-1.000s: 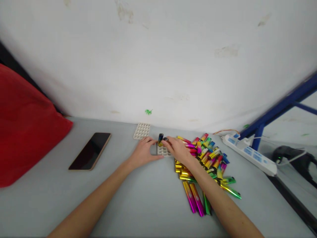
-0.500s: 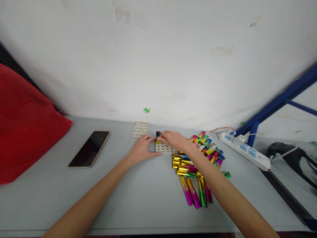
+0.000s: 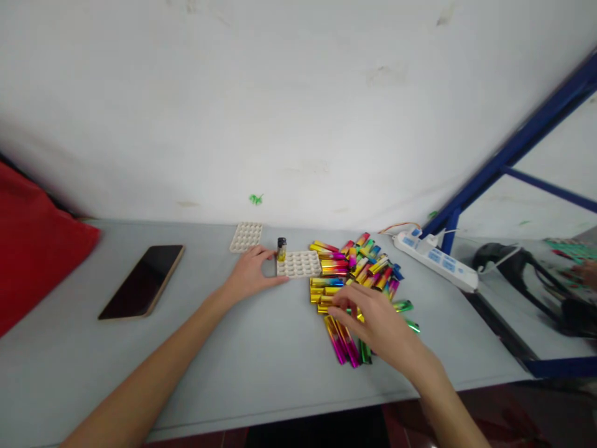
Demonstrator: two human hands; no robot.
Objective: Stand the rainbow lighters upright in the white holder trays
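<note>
An upright lighter (image 3: 282, 250), black on top and yellow below, stands in the left end of a white tray (image 3: 303, 264) with rows of round holes. My left hand (image 3: 249, 274) lies at that end, thumb and fingers spread. Its thumb tip reaches the tray's front edge; its fingers are close to the lighter. To the right lie many shiny lighters (image 3: 334, 264) in yellow, magenta, green and blue, some in rows, others heaped. Over the yellow ones (image 3: 317, 290), my right hand (image 3: 373, 317) hovers with curled fingers, thumb and forefinger slightly apart, nothing visibly held.
Behind my left hand is a second white holed tray (image 3: 247, 237). A phone (image 3: 142, 281) lies at left, near a red cloth (image 3: 41, 242). On the right are a white power strip (image 3: 436, 260) with cables, a blue metal frame (image 3: 504, 149) and a black strap-like object (image 3: 513, 267).
My right hand has left the upright lighter in the tray and moved right and nearer, over the heap. My left hand stays beside the tray. The view has shifted a little to the right.
</note>
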